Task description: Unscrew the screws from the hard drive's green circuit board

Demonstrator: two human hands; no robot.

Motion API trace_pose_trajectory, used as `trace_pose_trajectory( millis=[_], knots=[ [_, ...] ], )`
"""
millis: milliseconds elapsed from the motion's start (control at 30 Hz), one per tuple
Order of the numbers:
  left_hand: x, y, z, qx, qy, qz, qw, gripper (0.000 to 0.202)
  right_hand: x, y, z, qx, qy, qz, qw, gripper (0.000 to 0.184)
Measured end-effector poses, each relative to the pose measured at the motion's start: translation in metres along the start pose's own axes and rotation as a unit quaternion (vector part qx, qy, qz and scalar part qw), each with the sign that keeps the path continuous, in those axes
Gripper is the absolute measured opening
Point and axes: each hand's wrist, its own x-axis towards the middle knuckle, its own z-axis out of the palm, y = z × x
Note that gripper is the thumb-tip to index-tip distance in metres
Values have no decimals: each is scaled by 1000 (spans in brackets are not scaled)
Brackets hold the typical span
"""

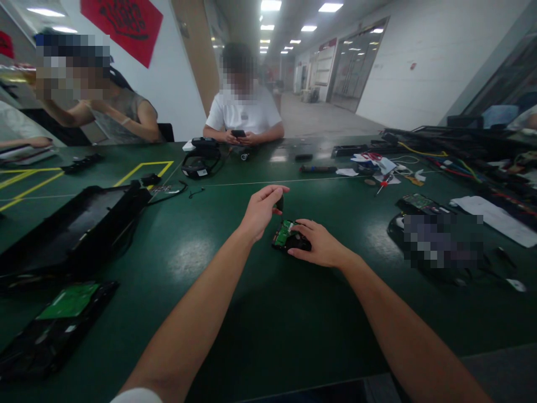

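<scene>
A small black device with an exposed green circuit board (285, 233) lies on the dark green table (260, 313) in the middle of the head view. My right hand (321, 245) rests on its right side, fingers curled around the black casing. My left hand (260, 210) hovers just above and left of it, fingertips pinched on a small dark part (279, 203).
A large black opened unit (75, 229) and a board with a green circuit (69, 302) lie at left. Tools, cables and papers (386, 168) crowd the right. A headset (201, 162) sits farther back. Two people sit across the table, one holding a phone (238, 133).
</scene>
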Motion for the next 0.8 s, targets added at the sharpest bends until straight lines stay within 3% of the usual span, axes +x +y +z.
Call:
trace_pose_trajectory(
  millis=[433, 667, 800],
  knots=[
    [-2, 5, 8, -71, -6, -14, 997, 17, 0, 0, 3, -19, -2, 8, 1000, 77],
    [-3, -1, 9, -22, -12, 11, 1000, 23, -1, 3, 7, -24, 1, 6, 1000, 82],
    [-3, 0, 7, 43, 14, 31, 999, 24, -1, 4, 7, -26, -2, 4, 1000, 79]
  ],
)
